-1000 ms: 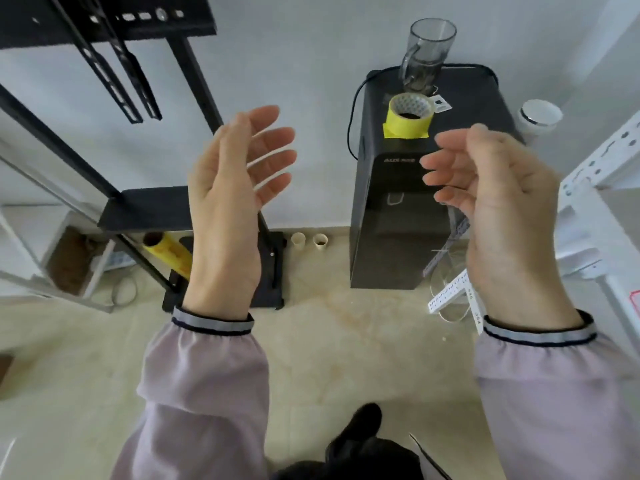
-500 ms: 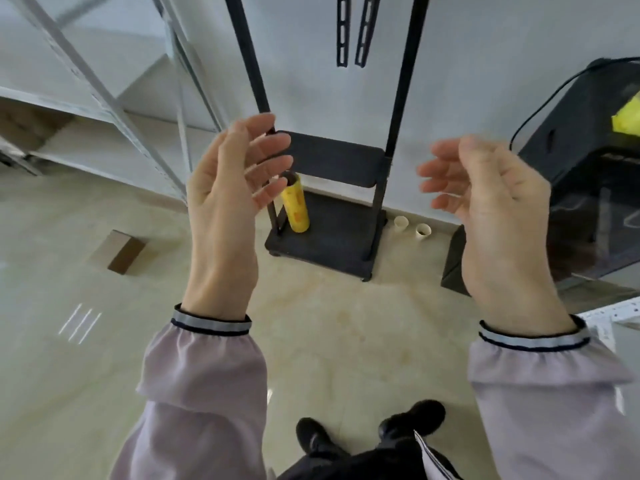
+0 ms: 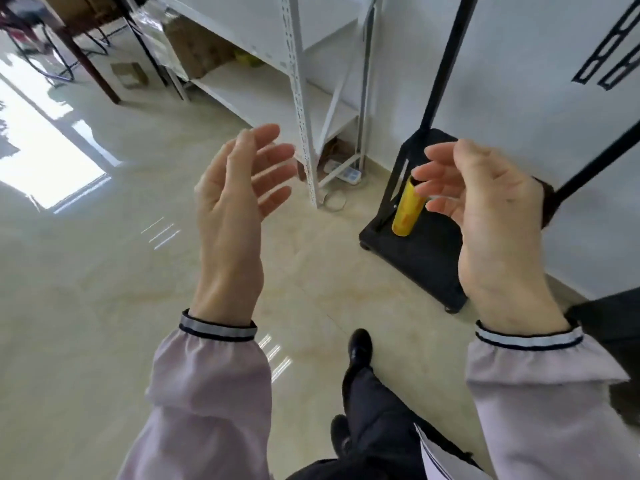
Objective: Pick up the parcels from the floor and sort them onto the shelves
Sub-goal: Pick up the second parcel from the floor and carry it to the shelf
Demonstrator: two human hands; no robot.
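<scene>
My left hand (image 3: 235,202) and my right hand (image 3: 485,216) are raised at chest height, palms facing each other, fingers apart, holding nothing. A small brown cardboard parcel (image 3: 129,74) lies on the floor far off at the upper left, beside a table leg. A white metal shelf unit (image 3: 273,95) stands ahead, with a bare lower board and brown boxes (image 3: 197,50) stacked at its far end.
A black stand with a flat base (image 3: 422,258) and slanted poles sits at the right against the wall; a yellow roll (image 3: 408,213) leans on it. A dark table (image 3: 79,57) stands at the upper left. My black shoes (image 3: 360,351) show on glossy beige floor.
The view has swung left: the black cabinet left the frame, the black stand slid to the right, and the white shelves and floor parcel came into view. Both hands stay raised and open.
</scene>
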